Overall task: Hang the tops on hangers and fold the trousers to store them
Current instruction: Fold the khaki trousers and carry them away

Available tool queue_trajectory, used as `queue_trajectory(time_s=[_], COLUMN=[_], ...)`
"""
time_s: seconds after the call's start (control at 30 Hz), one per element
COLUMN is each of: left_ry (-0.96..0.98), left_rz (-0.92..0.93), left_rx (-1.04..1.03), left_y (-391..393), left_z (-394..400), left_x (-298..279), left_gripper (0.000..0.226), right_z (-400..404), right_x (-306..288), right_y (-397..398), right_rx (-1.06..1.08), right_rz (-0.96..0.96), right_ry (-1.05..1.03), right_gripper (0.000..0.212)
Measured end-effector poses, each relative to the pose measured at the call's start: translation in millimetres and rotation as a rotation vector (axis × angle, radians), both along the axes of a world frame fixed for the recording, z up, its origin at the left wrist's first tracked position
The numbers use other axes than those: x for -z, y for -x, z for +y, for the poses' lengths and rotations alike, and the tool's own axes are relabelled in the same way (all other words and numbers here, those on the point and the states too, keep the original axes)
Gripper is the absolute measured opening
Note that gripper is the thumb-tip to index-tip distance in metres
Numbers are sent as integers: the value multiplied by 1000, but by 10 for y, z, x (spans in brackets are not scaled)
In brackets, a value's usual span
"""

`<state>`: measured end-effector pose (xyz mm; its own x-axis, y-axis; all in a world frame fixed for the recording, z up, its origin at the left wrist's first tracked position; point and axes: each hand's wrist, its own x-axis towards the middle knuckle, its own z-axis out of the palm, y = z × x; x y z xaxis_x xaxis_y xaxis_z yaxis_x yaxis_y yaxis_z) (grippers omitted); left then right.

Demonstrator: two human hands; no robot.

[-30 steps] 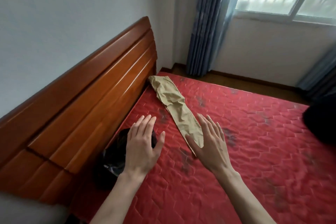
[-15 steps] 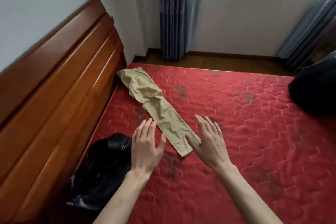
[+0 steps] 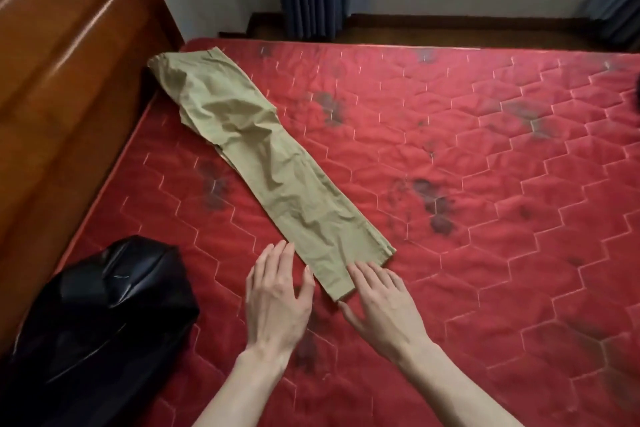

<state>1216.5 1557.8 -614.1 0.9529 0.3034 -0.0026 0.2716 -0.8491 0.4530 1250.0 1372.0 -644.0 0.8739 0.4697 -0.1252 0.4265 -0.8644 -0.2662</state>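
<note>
The khaki trousers (image 3: 270, 163) lie lengthwise-folded on the red mattress (image 3: 485, 184), running from eleven o'clock toward both hands. The left hand (image 3: 277, 298) and right hand (image 3: 384, 302) hover flat, fingers straight, holding nothing, beside the hem. Better to pinch both hem corners together and carry them squarely to the waistband.

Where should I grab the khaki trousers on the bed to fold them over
Probably at the leg hems, the near end. The trousers lie flat on the mattress, legs stacked, running from the waistband by the headboard toward you. Your left hand and right hand flank that end, so pinch each hem corner from its outer side.
</note>
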Motion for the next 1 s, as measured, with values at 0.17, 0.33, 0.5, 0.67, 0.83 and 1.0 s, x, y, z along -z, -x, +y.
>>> queue_trajectory(time_s=[0.17,0.33,0.5,0.67,0.83,1.0], left_ry=[-28,-45,-3,123,601,793], left_rz=[93,88,145,339,568,392], left_rx=[14,19,-8,-177,-686,-981], left_y=[-197,-209,-197,-397,-799,-970], left_z=[13,37,7,-222,-640,-817], left_x=[831,1177,1177,1191,1312,1497], left_gripper=[47,39,39,43,68,33], right_z=[228,344,293,161,14,-266], right_x=[964,1247,1193,1010,963,949], right_y=[-82,-174,-351,-641,-980,-1370], right_rx=[-60,-40,257,715,917,1048], right_rz=[207,-61,272,401,318,250], right_ry=[156,126,-239,-619,-808,-964], right_gripper=[77,15,20,31,25,26])
